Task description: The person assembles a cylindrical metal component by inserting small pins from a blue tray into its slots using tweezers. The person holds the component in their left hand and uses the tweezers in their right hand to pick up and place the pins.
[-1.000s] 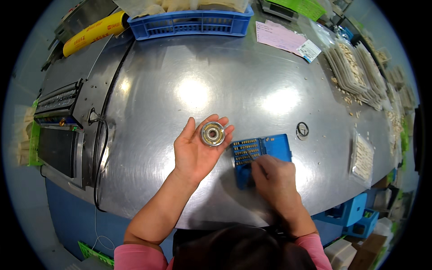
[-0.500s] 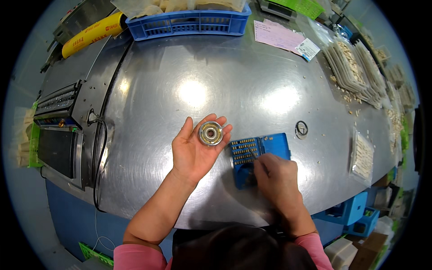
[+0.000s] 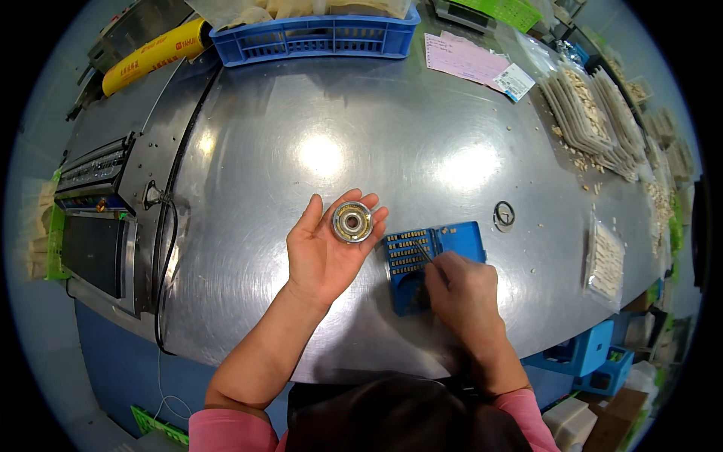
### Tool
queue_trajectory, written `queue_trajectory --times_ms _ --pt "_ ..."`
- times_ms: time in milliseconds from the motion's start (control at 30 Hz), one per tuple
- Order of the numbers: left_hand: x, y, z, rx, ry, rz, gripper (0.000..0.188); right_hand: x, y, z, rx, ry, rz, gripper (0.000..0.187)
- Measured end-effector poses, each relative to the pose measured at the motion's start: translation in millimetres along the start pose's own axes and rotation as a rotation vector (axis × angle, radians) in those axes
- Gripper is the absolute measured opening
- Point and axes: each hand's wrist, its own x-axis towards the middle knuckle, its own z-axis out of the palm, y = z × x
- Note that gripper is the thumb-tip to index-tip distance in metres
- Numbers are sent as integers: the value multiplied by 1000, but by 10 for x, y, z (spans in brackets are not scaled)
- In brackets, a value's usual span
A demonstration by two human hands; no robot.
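Note:
A round metal wheel (image 3: 352, 222) with a hole in its middle and a gold-coloured inner band rests on the fingers of my upturned left hand (image 3: 324, 252). The fingers are slightly curled beneath it. My right hand (image 3: 465, 292) is closed on slim metal tweezers (image 3: 425, 254), mostly hidden by the fingers. Their tip points down into an open blue case (image 3: 399, 294). Inside the case, small metal type blocks (image 3: 407, 244) stand in several rows. A few loose blocks (image 3: 449, 230) lie in its lid part at the right.
A black rubber ring (image 3: 504, 214) lies right of the case. At the back are a blue crate (image 3: 316, 39) and pink paper sheets (image 3: 463, 60). Stacked filled trays (image 3: 576, 109) and a clear bag (image 3: 605, 264) occupy the right side. A machine (image 3: 98, 203) with a black cable stands left.
The tweezers' tip has shifted slightly over the rows of type blocks. My left hand and the wheel have stayed almost still.

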Motion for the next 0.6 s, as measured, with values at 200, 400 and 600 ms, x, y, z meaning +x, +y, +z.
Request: queue_trajectory --times_ms 200,400,600 --pt "-7 -3 -5 1 -5 3 54 -1 -2 9 12 8 11 18" --pt "6 6 -12 -5 -9 -3 54 3 6 -9 64 12 25 14" --pt "9 10 -24 -8 -17 -8 53 13 -13 -88 175 -10 220 9"
